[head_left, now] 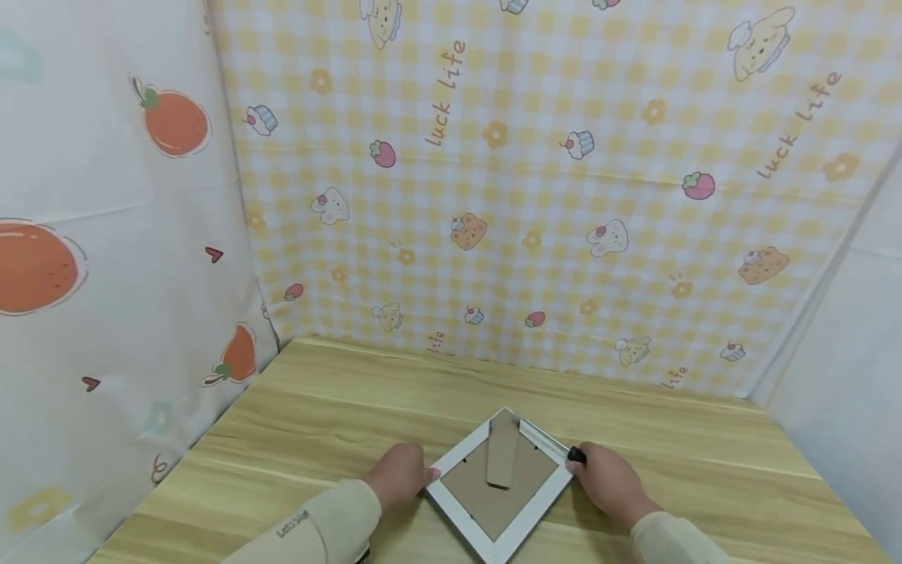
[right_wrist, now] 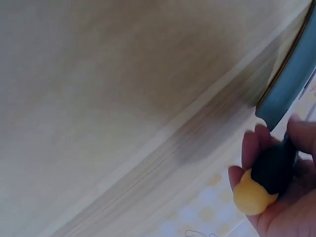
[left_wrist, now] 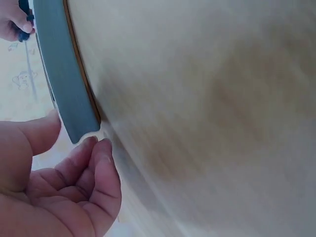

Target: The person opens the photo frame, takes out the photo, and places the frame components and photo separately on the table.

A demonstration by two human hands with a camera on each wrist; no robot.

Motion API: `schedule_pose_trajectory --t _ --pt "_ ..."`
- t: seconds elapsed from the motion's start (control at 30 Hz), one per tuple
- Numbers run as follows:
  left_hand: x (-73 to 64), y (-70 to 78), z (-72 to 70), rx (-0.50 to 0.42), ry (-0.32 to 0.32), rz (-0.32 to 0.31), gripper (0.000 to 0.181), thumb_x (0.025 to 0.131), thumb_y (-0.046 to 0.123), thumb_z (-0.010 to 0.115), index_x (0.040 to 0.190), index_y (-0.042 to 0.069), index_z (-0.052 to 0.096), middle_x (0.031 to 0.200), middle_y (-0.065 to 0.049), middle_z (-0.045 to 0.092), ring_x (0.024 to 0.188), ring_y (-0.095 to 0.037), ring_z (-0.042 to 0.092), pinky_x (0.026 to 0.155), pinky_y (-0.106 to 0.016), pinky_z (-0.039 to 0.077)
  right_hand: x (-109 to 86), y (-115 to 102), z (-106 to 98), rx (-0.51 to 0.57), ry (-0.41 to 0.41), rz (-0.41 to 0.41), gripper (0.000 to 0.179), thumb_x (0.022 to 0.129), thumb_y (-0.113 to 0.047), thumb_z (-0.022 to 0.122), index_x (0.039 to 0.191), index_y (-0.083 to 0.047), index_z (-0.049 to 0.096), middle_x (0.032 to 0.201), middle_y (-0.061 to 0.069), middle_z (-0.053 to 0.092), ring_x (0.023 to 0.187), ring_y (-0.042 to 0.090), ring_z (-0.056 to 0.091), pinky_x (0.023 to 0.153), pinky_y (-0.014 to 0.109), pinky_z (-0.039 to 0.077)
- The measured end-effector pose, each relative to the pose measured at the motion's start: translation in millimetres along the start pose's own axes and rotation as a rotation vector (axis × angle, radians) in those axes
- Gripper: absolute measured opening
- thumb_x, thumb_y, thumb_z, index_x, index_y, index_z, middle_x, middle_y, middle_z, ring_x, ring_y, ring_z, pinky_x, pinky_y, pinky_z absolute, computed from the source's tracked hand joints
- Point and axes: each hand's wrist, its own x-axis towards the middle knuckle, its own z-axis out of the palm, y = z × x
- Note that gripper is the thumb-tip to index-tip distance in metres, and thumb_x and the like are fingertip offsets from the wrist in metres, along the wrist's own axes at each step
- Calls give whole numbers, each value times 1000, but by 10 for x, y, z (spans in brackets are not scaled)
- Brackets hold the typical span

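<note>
A white picture frame (head_left: 524,513) is held back side up over the table, one corner toward the far wall. Its brown backing board (head_left: 524,489) carries a brown easel stand (head_left: 502,454). My left hand (head_left: 400,474) pinches the left corner between thumb and fingers; the left wrist view shows its grey-blue side edge (left_wrist: 69,74). At the opposite corner, my right hand (head_left: 611,482) grips a screwdriver (right_wrist: 274,170) by its black handle with a yellow end. The metal shaft lies along the frame's upper right side. The right thumb and fingers are also at that corner.
The wood-grain table (head_left: 338,399) extends around the frame. A yellow checked curtain (head_left: 521,196) hangs behind the table's far edge. A white fruit-print curtain (head_left: 120,313) borders the left side, and a plain white one (head_left: 838,337) the right.
</note>
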Motion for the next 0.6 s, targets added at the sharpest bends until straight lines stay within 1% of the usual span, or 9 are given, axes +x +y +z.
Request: schedule_pose_trajectory --t 0.1,0.27,0.37,0.43,0.53,0.6 --pt "13 5 -26 -22 13 3 34 90 18 66 64 4 49 58 -1 43 54 -15 39 53 -30 37 -71 -21 -34 27 37 34 15 90 -15 65 84 -3 60 68 1 54 62 17 47 57 35 41" --pt "60 41 -37 -62 6 -21 24 91 14 64 73 3 53 64 -2 48 60 -16 45 56 -30 41 -272 -57 -24 84 78 58 13 87 -12 68 81 -4 60 65 0 50 58 16 44 53 31 37" --pt "106 51 -8 -52 4 -31 20 91 13 64 78 1 56 69 -3 51 64 -17 49 60 -32 44 -394 -113 32 125 57 60 17 85 -12 70 75 -6 58 62 -1 47 56 14 42 52 28 35" --pt "136 47 24 -42 8 -22 18 92 13 64 79 1 58 71 -4 54 66 -17 50 61 -33 45 -457 -164 77 146 24 60 20 85 -13 71 73 -7 56 61 -2 46 56 14 42 51 27 34" --pt "173 41 72 -39 13 12 17 92 12 64 81 0 61 73 -5 57 68 -18 52 64 -34 47 -516 -237 146 153 -8 43 22 84 -17 72 72 -9 56 61 -3 47 56 13 43 51 27 35" --pt "187 41 99 -45 11 40 16 92 12 63 81 0 61 73 -4 56 68 -17 52 63 -34 46 -534 -275 186 153 -20 35 21 83 -19 73 73 -9 58 62 -3 49 57 13 44 52 28 36"
